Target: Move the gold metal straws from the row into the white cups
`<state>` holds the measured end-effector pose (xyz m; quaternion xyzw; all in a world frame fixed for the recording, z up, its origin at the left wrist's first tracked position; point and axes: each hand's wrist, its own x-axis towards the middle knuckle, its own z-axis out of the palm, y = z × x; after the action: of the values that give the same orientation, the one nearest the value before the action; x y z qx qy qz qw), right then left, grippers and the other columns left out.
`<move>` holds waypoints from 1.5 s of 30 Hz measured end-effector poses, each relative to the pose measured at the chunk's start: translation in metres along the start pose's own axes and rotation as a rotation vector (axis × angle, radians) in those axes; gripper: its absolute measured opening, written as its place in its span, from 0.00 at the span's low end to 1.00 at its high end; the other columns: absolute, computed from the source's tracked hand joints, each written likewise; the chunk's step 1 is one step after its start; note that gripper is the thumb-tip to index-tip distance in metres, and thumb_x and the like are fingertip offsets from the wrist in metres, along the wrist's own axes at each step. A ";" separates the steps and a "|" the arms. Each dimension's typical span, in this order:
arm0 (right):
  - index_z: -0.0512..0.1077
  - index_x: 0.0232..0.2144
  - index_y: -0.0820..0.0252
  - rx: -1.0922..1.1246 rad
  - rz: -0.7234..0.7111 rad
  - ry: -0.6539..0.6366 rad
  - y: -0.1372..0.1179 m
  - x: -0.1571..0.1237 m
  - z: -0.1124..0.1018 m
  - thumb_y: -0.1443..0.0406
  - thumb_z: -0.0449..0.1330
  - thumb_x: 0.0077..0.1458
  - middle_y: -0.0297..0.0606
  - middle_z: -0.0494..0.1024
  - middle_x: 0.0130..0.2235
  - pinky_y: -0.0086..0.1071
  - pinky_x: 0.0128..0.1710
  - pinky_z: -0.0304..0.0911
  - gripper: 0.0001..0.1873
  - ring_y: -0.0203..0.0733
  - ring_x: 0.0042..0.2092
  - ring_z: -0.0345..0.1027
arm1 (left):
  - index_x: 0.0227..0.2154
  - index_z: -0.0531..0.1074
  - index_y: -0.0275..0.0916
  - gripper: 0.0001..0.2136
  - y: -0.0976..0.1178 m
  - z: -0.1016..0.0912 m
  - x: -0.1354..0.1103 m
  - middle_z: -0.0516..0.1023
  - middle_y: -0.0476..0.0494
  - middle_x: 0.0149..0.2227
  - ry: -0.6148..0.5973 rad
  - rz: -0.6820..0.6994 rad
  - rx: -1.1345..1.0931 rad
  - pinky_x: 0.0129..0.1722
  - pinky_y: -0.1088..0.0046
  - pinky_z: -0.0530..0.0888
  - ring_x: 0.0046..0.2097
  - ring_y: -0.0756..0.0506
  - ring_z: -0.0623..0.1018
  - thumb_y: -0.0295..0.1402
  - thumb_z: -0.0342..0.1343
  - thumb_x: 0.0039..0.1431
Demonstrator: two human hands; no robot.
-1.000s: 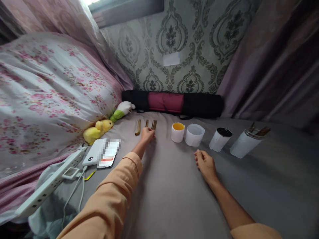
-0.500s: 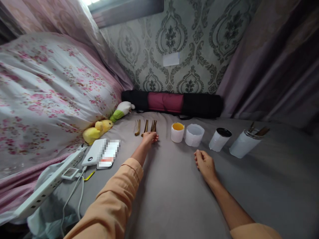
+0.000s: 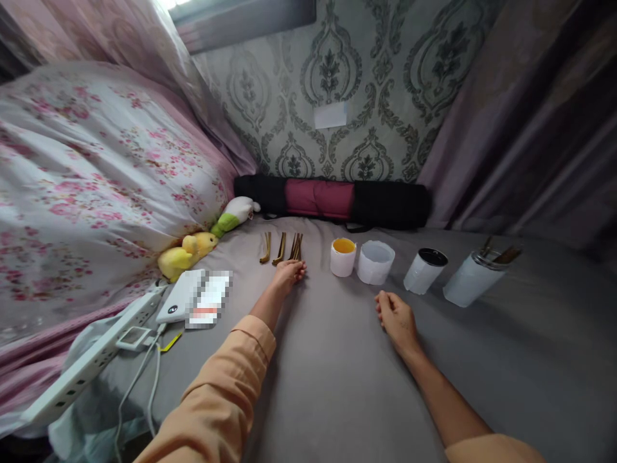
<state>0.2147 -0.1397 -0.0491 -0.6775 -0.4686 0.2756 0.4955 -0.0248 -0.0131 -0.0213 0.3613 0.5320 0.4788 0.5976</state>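
My left hand [image 3: 290,272] is closed at the near end of the rightmost bundle of thin golden-brown sticks [image 3: 297,247]. Its fingers hide that end, so I cannot tell whether they grip anything. To its left lie a middle bundle [image 3: 280,249] and a leftmost bundle [image 3: 265,248], each with a bent near end. My right hand [image 3: 396,316] rests on the grey sheet, fingers curled in, with nothing visible in them. Beyond it stand a white cup with a yellow inside [image 3: 343,258] and a wider translucent white tub [image 3: 376,263].
On the right are a white can with a dark inside [image 3: 425,271] and a pale canister [image 3: 475,278] with brown sticks. A black and maroon roll [image 3: 332,200] lies along the wall. Plush toys [image 3: 187,253], a white power bank [image 3: 182,297] and a power strip [image 3: 96,357] are left.
My left hand has drawn back slightly toward me, showing more of the bundles. My right hand has stayed where it was.
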 end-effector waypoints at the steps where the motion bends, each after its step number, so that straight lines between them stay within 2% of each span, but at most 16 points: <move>1: 0.67 0.27 0.61 -0.002 -0.002 -0.001 0.000 0.000 0.000 0.50 0.47 0.52 0.34 0.67 0.21 0.26 0.18 0.54 0.21 0.33 0.20 0.60 | 0.25 0.68 0.30 0.03 -0.001 0.000 -0.001 0.70 0.46 0.22 -0.002 0.002 -0.010 0.17 0.83 0.61 0.19 0.57 0.67 0.23 0.57 0.46; 10: 0.67 0.27 0.61 -0.004 0.005 -0.002 -0.001 0.001 0.002 0.50 0.47 0.52 0.34 0.67 0.21 0.26 0.19 0.54 0.20 0.33 0.20 0.60 | 0.27 0.70 0.29 0.03 -0.012 0.001 -0.014 0.71 0.46 0.23 -0.035 0.014 -0.095 0.17 0.83 0.61 0.19 0.58 0.67 0.23 0.56 0.47; 19: 0.67 0.27 0.61 -0.010 -0.022 -0.004 0.001 0.002 0.000 0.50 0.47 0.52 0.34 0.68 0.21 0.26 0.19 0.55 0.21 0.33 0.20 0.61 | 0.29 0.71 0.30 0.05 -0.023 0.016 -0.038 0.71 0.45 0.25 -0.070 -0.019 -0.205 0.18 0.84 0.62 0.20 0.58 0.67 0.25 0.57 0.48; 27: 0.67 0.27 0.61 0.015 0.012 0.003 -0.002 -0.001 0.001 0.48 0.48 0.49 0.34 0.68 0.21 0.26 0.18 0.55 0.22 0.33 0.19 0.60 | 0.30 0.72 0.29 0.07 -0.033 0.028 -0.056 0.73 0.43 0.27 -0.109 -0.025 -0.322 0.19 0.84 0.64 0.21 0.57 0.68 0.27 0.58 0.47; 45: 0.66 0.26 0.62 0.031 0.029 -0.009 -0.007 -0.003 0.001 0.48 0.49 0.49 0.34 0.66 0.21 0.25 0.18 0.55 0.22 0.33 0.20 0.60 | 0.33 0.73 0.30 0.18 -0.045 0.050 -0.089 0.72 0.44 0.26 -0.169 0.030 -0.352 0.19 0.82 0.62 0.22 0.57 0.68 0.39 0.62 0.41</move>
<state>0.2103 -0.1411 -0.0430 -0.6754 -0.4565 0.2929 0.4996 0.0345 -0.1076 -0.0294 0.2979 0.3825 0.5414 0.6869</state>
